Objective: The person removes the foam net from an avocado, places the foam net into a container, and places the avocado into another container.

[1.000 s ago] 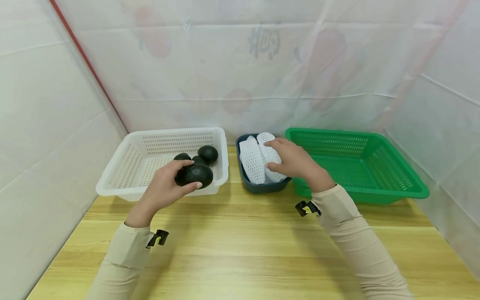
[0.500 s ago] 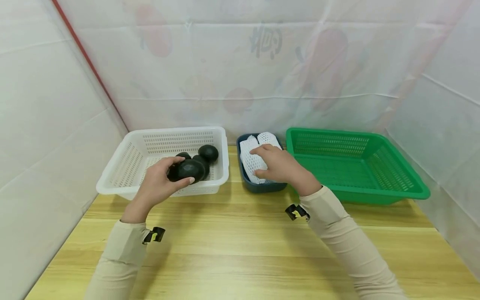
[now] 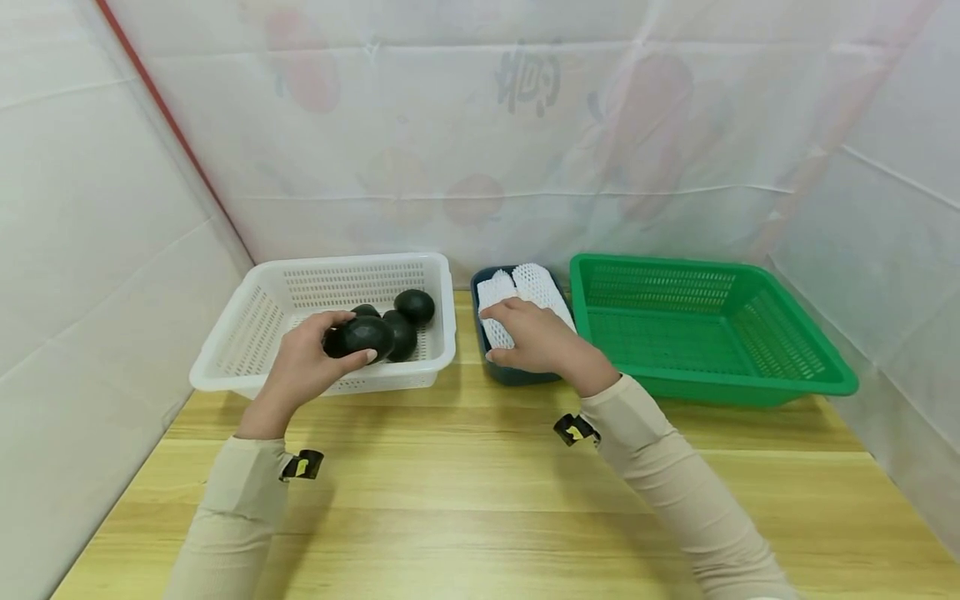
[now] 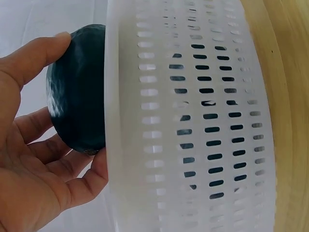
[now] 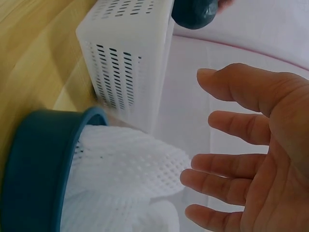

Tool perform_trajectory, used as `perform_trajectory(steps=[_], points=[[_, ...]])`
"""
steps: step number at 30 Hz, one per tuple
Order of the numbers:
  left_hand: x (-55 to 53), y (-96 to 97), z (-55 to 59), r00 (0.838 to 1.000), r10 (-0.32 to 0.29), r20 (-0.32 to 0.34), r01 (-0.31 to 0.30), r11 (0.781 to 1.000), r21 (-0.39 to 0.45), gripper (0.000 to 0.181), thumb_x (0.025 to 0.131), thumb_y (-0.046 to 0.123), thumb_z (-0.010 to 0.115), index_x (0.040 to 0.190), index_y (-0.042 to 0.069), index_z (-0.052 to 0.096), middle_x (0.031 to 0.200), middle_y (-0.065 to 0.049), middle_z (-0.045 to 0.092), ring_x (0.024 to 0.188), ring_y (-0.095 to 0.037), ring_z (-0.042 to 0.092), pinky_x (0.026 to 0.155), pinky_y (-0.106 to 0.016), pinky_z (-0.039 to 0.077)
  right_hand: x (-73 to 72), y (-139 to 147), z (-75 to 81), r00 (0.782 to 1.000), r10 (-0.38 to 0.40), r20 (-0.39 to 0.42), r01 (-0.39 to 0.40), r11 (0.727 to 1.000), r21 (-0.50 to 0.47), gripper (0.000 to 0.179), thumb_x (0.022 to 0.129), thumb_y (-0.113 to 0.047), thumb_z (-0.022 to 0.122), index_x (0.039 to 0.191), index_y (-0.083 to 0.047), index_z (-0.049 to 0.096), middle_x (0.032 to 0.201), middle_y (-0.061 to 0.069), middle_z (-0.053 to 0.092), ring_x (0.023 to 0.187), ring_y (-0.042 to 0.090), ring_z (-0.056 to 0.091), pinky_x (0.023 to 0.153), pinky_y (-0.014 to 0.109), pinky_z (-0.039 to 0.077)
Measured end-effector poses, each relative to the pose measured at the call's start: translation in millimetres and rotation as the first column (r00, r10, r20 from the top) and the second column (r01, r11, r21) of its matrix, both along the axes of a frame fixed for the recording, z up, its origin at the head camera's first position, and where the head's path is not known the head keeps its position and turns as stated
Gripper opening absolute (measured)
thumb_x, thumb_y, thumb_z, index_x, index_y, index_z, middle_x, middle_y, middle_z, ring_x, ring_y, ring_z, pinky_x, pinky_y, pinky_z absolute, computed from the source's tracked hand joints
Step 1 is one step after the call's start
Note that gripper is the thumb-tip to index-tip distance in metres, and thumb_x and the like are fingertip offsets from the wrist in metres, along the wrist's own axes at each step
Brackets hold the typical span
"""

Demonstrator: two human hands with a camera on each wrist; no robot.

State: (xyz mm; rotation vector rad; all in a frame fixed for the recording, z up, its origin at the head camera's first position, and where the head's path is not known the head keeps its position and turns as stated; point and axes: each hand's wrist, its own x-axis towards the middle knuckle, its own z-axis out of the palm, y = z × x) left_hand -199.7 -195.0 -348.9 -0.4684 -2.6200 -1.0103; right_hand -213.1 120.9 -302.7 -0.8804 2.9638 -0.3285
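Observation:
My left hand (image 3: 300, 367) grips a dark avocado (image 3: 367, 337) just above the front rim of the white basket (image 3: 255, 382). In the left wrist view, thumb and fingers curl round the avocado (image 4: 79, 92), whose lower part is hidden behind the basket wall. Several more avocados (image 3: 415, 307) lie inside, at the basket's right. Over the dark blue bin (image 3: 517, 377) my right hand (image 3: 536, 337) hovers with nothing held. Its fingers are extended and spread, close to the white foam net sleeves (image 5: 130, 159) that fill the bin. From the head view, that hand partly hides the sleeves.
A green basket (image 3: 750, 388) stands right of the blue bin, with no items seen inside. All three containers sit at the back of a wooden table (image 3: 450, 500), against a white printed sheet (image 3: 465, 125). Another white sheet (image 3: 90, 292) borders the left.
My left hand has carried the avocado leftward over the white basket, baring another avocado beside it. The right hand has shifted left, from the bin's right side to over the left sleeve.

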Motion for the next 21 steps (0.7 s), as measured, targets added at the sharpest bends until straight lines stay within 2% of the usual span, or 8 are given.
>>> perform_trajectory(steps=[4,11,15,21], points=[[-2.3,-3.6,-2.3,0.999,0.018,0.029,-0.018,1.0,-0.009,0.057,0.077,0.027,0.077,0.121,-0.001,0.055,0.117,-0.02,0.056,0.103,-0.035,0.05,0.082,-0.048,0.04,-0.3,-5,-4.7,1.0,0.014,-0.014,-0.014,1.0,0.013,0.057,0.085,-0.03,0.068,0.134,-0.009,0.048,0.133,0.013,0.047,0.119,0.03,0.044,0.088,0.05,0.041],[-3.6,-9.8,-3.5,0.991,0.055,0.125,-0.051,0.998,-0.031,0.062,0.082,0.035,0.07,0.128,-0.001,0.05,0.12,-0.023,0.053,0.105,-0.039,0.051,0.084,-0.052,0.041,0.7,-12,-10.0,0.999,0.029,-0.019,-0.029,0.999,0.034,0.056,0.085,-0.03,0.067,0.134,-0.01,0.048,0.133,0.013,0.047,0.118,0.029,0.046,0.087,0.049,0.042],[-3.8,-11.5,-4.1,0.99,0.062,0.13,-0.055,0.997,-0.052,0.062,0.083,0.037,0.069,0.128,-0.001,0.05,0.122,-0.022,0.053,0.107,-0.039,0.05,0.084,-0.052,0.041,2.2,-14,-9.6,1.0,0.026,-0.016,-0.026,0.999,0.039,0.056,0.085,-0.031,0.067,0.134,-0.01,0.048,0.133,0.012,0.047,0.118,0.028,0.046,0.088,0.048,0.042],[-4.4,-10.7,-6.8,0.992,0.037,0.12,-0.031,0.998,-0.053,0.058,0.083,0.037,0.07,0.125,0.001,0.053,0.122,-0.02,0.053,0.106,-0.038,0.053,0.082,-0.051,0.043,3.2,-13,-11.0,1.0,0.022,-0.006,-0.021,0.999,0.031,0.055,0.086,-0.031,0.066,0.134,-0.011,0.048,0.134,0.012,0.046,0.119,0.027,0.045,0.089,0.048,0.041]])
